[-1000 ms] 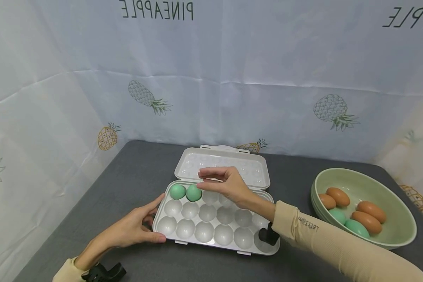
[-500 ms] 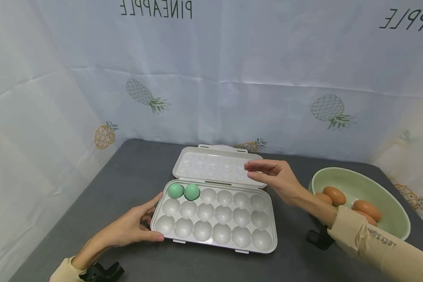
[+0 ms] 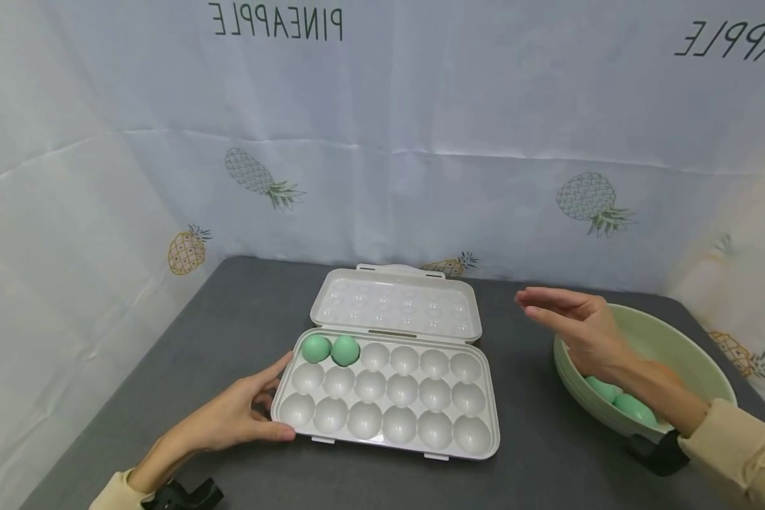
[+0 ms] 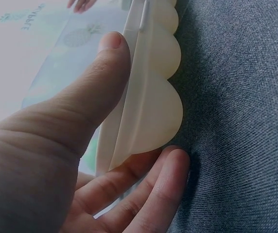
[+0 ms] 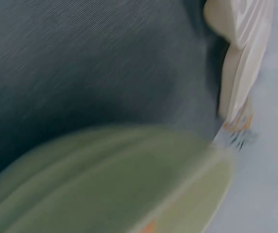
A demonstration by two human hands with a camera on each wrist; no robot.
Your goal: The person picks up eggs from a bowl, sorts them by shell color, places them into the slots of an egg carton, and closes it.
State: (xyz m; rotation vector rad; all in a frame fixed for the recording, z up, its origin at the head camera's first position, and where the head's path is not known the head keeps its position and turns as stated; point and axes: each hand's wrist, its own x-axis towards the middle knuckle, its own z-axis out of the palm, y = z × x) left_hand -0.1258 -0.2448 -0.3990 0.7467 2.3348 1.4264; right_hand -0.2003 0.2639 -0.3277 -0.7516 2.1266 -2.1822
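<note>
A pale plastic egg box (image 3: 395, 445) lies with its lid (image 3: 395, 304) folded back. Two green eggs (image 3: 346, 350) fill the first cups of its far row, at the left; the other cups hold nothing. My left hand (image 3: 232, 414) grips the box's left end; in the left wrist view the thumb (image 4: 111, 63) lies along the rim and the fingers curl beneath. With nothing in it, my right hand (image 3: 589, 333) is over the left rim of a green bowl (image 3: 676, 336), fingers straight. Green eggs (image 3: 635, 409) show inside; the arm hides most of the brown ones.
The dark grey table (image 3: 261, 297) carries the box in the middle and the bowl at right. Behind it hangs a white curtain (image 3: 395, 198) printed with pineapples. Black straps (image 3: 659, 453) sit at both wrists.
My right hand has moved right, from above the egg box near the two green eggs to the bowl. The left hand has kept its grip on the box.
</note>
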